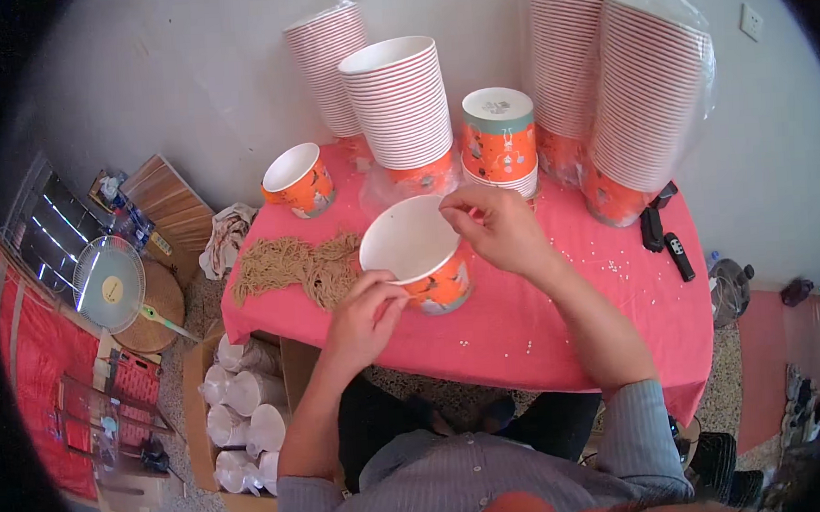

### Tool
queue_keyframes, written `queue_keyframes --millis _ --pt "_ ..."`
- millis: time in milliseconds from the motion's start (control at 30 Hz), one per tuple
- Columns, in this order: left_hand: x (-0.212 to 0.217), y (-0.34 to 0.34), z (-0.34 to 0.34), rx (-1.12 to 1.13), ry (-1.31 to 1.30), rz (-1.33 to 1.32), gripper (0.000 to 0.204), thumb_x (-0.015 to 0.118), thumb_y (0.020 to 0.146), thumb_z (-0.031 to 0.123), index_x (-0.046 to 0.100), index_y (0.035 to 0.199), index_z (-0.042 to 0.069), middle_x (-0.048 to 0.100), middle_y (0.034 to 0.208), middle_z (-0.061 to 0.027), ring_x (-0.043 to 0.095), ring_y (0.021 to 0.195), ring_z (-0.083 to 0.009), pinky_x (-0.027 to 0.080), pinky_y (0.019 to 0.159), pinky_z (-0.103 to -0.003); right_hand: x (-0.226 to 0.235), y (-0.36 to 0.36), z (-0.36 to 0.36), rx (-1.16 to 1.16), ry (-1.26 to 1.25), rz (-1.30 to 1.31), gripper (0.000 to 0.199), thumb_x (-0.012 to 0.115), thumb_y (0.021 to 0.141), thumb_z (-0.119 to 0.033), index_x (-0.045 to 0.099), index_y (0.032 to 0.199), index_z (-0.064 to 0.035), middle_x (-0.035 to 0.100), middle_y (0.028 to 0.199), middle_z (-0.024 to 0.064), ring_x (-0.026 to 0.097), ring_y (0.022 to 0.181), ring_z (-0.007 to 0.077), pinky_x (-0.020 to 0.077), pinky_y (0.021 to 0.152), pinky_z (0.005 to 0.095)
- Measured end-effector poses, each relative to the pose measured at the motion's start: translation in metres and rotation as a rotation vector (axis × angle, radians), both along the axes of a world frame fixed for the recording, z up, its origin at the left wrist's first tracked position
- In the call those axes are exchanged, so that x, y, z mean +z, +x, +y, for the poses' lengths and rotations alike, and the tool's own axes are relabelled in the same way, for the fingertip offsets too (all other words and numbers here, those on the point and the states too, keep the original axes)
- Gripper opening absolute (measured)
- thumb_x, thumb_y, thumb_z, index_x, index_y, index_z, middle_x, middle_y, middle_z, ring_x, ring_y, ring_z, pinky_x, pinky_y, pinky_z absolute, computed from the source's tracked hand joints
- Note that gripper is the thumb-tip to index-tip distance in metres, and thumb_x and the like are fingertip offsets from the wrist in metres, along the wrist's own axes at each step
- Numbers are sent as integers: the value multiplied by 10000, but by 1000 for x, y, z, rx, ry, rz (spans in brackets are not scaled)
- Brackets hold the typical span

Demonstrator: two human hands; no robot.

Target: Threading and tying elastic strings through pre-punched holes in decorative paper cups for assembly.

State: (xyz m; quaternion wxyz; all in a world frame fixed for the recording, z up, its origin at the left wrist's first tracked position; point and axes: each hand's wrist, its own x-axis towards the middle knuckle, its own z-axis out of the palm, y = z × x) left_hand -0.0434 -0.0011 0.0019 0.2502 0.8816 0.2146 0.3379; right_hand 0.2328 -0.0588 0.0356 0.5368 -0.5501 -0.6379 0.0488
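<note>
An orange paper cup [426,255] with a white inside stands tilted on the pink tablecloth [561,313]. My left hand [362,314] grips its near rim. My right hand [497,228] pinches the far rim with fingertips. A heap of tan dried noodles [299,262] lies just left of the cup. Another single orange cup [300,180] stands behind the noodles.
Tall stacks of cups [402,103] line the back of the table, two of them wrapped in clear plastic [647,95]. An upturned cup stack [499,140] stands mid-back. Black devices [664,233] lie at right. A box of white lids [242,413] and a small fan [107,283] sit on the floor left.
</note>
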Motion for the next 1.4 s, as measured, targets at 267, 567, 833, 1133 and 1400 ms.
queue_keyframes --millis 267,567,833,1133,1400 --pt "6 -2 11 -71 -149 -138 59 729 996 38 731 1038 -3 688 1224 -91 686 961 -148 545 800 -293 12 14 -17 345 -47 -345 190 801 916 -129 792 1082 -38 789 982 143 757 924 320 590 851 443" --pt "11 26 -29 205 32 -245 70 735 976 26 729 1043 6 677 1051 -81 674 868 -156 538 709 -296 14 -4 -22 300 -282 -163 177 784 954 -118 769 1101 -20 760 855 105 714 762 188 564 726 369" --pt "-2 40 -27 284 -100 -295 94 746 972 43 721 1055 6 682 889 -82 655 727 -179 524 663 -330 14 -10 -22 310 -288 -125 151 752 999 -118 761 1097 -4 750 839 109 691 749 151 559 711 356" --pt "-1 46 -26 317 14 -273 95 749 947 41 706 1028 15 673 869 -99 672 737 -216 538 677 -365 12 -12 -21 299 -255 -162 193 766 928 -156 781 1056 -12 736 875 225 735 794 361 575 750 459" --pt "-1 48 -28 337 50 -264 93 750 937 53 692 999 17 657 840 -112 683 747 -256 537 684 -402 6 -13 -17 319 -216 -172 180 770 916 -152 782 1024 -8 733 861 224 738 798 369 575 746 466"
